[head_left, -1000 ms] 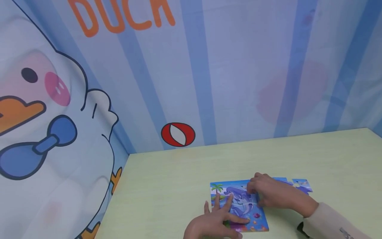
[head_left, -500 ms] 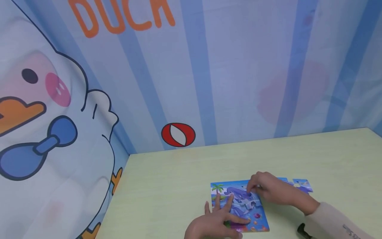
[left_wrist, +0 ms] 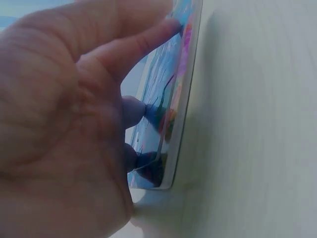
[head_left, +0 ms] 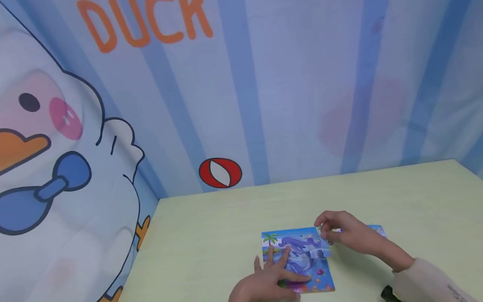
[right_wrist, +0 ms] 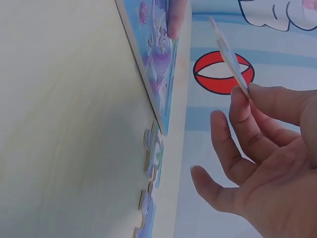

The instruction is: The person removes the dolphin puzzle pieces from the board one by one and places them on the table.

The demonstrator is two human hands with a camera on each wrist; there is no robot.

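First inspector: Largest item, the table (head_left: 203, 235). Where on it does your dolphin puzzle (head_left: 300, 255) lie, and how should you expect it to handle?

Second inspector: Flat, on the near part, right of centre. Its exposed side is thin and straight; judge it light and stiff. The glossy face suggests it could skid, so bear down with flat fingertips.

First inspector: Your left hand (head_left: 268, 280)?

Second inspector: Fingers spread apart, tips on the puzzle's left and near portions, gripping nothing.

First inspector: Your right hand (head_left: 346, 233)?

Second inspector: Raised at the puzzle's far right corner. Thumb and fingertip are clamped on one piece; the other fingers stand apart.

First inspector: The loose pieces (right_wrist: 157, 156)?

Second inspector: On the table, right of the puzzle; contact with its edge cannot be confirmed. Take each by opposite edges.

First inspector: Last, the held piece (right_wrist: 229, 58).

Second inspector: Clear of the table, tilted, projecting left from your fingertips. Probably card: almost weightless, fairly rigid, liable to crease if twisted. Grip the body; any narrow knob would be the weak point.
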